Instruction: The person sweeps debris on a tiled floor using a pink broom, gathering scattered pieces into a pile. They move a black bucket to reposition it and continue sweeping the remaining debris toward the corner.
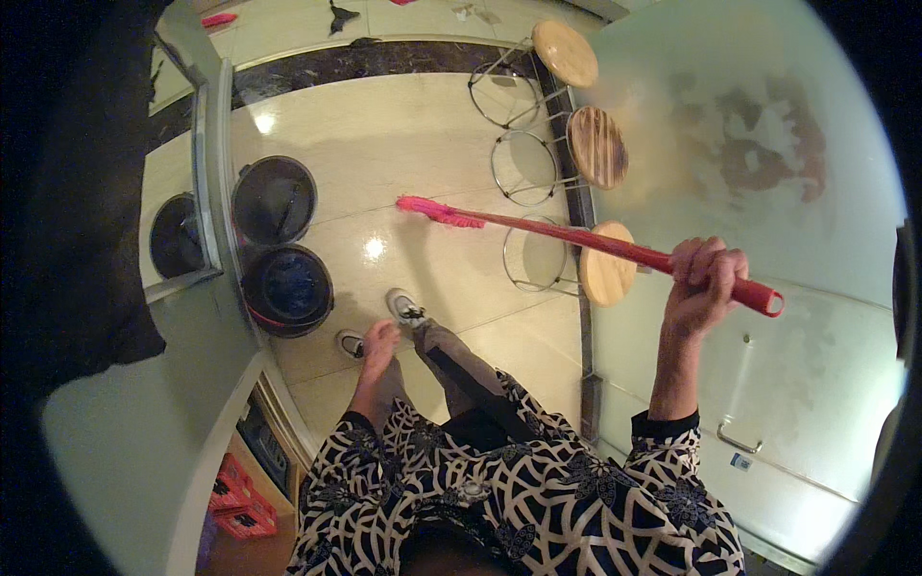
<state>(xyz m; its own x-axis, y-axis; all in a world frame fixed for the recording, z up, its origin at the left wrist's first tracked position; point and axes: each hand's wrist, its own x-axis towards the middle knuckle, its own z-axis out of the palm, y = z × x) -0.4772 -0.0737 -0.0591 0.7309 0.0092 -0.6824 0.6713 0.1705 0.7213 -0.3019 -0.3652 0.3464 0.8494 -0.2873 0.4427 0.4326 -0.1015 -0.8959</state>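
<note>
My right hand (704, 277) is raised at the right, wrapped around the red handle (551, 229) of a broom, close to its looped end. The handle slants left across the view to the broom's pink bristle head (439, 212), above the tiled floor. I cannot tell whether the bristles touch the floor. My left hand (380, 344) hangs beside my leg, holding nothing, its fingers loose and partly blurred. Nearest to it are my grey shoes (405, 308) and a black bucket (288, 290). A second black bucket (274, 200) stands just beyond.
Three stools with round wooden seats (598, 147) and wire legs line the right side. Behind them stands a frosted glass door (720, 345) with a metal handle (740, 441). A mirror (173, 187) and dark cloth (86, 216) are at left. Red packages (241, 497) sit lower left.
</note>
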